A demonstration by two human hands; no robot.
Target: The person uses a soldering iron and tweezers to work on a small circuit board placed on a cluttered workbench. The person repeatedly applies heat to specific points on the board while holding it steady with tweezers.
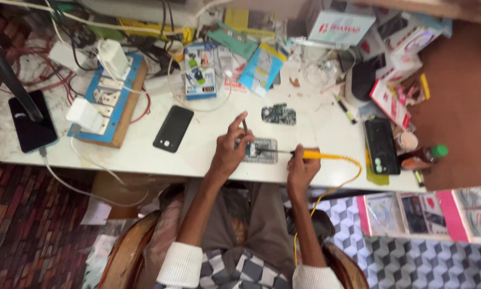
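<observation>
My right hand (301, 170) grips a yellow-handled soldering iron (316, 156), whose metal tip reaches left onto an opened phone (262, 150) lying on the white table (197, 155). My left hand (231, 147) rests at the left end of that phone and pinches a thin dark tool (245, 126) that points up and away. The iron's yellow cord (326, 192) loops off the table edge and down past my right arm. A separate dark circuit board (278, 114) lies just beyond the opened phone.
A black phone (173, 128) lies left of my hands, another (32, 124) on the far left, and a third (382, 145) on the right. A blue socket board with white chargers (110, 99) sits at the left. Packages and boxes (262, 64) crowd the back; a small bottle (423, 156) lies at the right edge.
</observation>
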